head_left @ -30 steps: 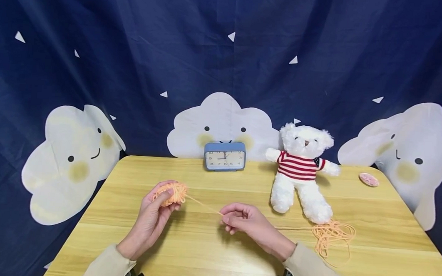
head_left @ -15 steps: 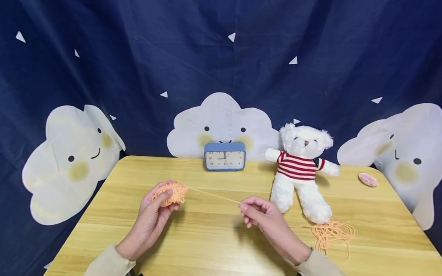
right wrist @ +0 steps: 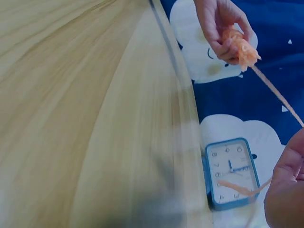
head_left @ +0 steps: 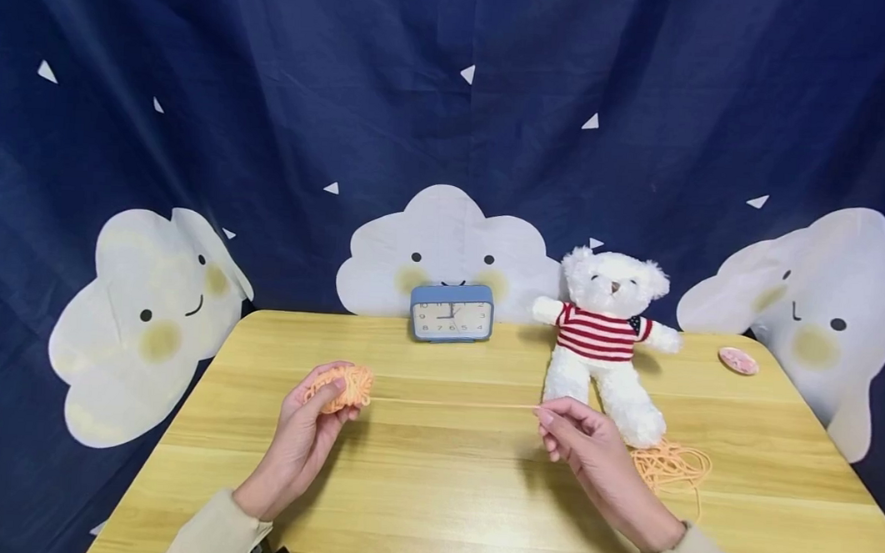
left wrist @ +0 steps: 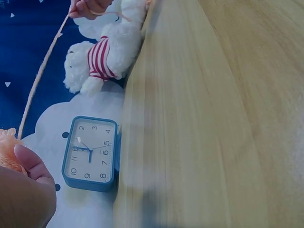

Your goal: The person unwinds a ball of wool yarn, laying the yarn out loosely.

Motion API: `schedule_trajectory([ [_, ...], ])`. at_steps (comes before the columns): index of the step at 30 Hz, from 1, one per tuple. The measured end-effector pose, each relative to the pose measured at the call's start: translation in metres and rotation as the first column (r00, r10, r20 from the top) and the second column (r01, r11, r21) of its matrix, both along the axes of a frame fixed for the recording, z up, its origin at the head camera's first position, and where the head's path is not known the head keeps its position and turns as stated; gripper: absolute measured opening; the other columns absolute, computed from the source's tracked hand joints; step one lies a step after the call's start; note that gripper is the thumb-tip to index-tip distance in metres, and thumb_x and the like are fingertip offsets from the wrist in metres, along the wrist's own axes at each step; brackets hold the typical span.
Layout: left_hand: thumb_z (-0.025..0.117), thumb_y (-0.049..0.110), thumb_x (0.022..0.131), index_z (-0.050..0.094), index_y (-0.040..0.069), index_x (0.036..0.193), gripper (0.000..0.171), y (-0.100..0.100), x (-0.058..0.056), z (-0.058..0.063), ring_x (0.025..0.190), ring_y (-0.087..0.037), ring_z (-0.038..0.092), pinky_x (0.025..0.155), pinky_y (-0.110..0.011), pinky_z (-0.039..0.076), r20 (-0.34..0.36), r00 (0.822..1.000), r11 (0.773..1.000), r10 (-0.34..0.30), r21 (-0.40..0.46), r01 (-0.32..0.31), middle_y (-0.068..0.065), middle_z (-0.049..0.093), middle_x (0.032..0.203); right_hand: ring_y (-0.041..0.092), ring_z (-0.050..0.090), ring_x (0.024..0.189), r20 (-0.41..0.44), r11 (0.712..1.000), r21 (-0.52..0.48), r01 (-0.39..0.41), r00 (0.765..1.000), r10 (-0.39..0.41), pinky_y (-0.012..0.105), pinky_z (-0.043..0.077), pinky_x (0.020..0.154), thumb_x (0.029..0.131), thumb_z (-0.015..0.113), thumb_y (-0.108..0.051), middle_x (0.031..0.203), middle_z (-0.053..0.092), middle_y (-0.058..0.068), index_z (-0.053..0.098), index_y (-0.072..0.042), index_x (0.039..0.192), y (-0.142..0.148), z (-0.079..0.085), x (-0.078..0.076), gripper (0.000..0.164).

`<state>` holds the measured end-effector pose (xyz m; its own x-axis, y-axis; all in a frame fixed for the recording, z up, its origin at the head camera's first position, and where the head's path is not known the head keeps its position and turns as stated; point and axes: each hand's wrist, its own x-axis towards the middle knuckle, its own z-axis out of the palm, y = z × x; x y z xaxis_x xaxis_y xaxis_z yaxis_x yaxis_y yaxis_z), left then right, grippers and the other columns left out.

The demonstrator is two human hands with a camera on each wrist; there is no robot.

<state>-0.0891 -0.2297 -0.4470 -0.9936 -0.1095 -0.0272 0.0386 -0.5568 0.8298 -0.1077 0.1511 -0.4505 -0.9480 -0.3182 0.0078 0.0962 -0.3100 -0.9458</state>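
Note:
A bundle of peach-orange yarn (head_left: pixel 348 386) is gripped in my left hand (head_left: pixel 307 428), the thumb pressed on its near side. From the bundle a single strand (head_left: pixel 451 404) runs straight and taut across to my right hand (head_left: pixel 591 451), which pinches it between thumb and fingertips. The strand's slant shows in the left wrist view, between the yarn bundle (left wrist: pixel 8 149) and the other hand. In the right wrist view a loose length of yarn (right wrist: pixel 237 188) trails from the right hand, in front of the clock. A tangled heap of the same yarn (head_left: pixel 671 467) lies on the table behind the right hand.
A blue alarm clock (head_left: pixel 451 313) stands at the table's back edge. A white teddy bear (head_left: pixel 608 344) in a striped shirt sits right of it, one leg close to the right hand. A small pink oval object (head_left: pixel 738 360) lies at the back right of the wooden table (head_left: pixel 430 510).
My right hand has moved to the right, away from the left hand, drawing out a longer, straighter strand. The left hand and yarn bundle have stayed in place.

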Motion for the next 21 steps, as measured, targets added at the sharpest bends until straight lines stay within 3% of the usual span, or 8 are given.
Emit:
schedule_trajectory([
  [14,0.059,-0.002,0.11,0.065,0.001,0.127,0.019,-0.004,0.0,-0.002,0.087,-0.019,0.066,0.069,-0.024,0.059,0.011,1.0,1.0,0.009,0.013,-0.009,-0.015,0.064,0.12,0.007,0.065,0.076,0.001,0.988,-0.087,0.124,0.992,-0.125,0.018,0.058,0.065,0.112,0.056,0.002,0.093,0.072,0.002,0.078,-0.007,0.108,0.042,0.01,-0.001,0.024],
  [21,0.059,-0.003,0.109,0.066,-0.001,0.127,0.02,-0.004,0.002,-0.002,0.087,-0.019,0.066,0.07,-0.023,0.06,0.006,1.0,1.0,0.007,0.006,-0.007,-0.017,0.063,0.12,0.008,0.065,0.074,0.034,0.972,-0.136,0.192,0.981,-0.19,0.018,0.057,0.063,0.114,0.052,0.002,0.091,0.072,0.003,0.078,-0.004,0.108,0.064,0.004,0.004,0.027],
])
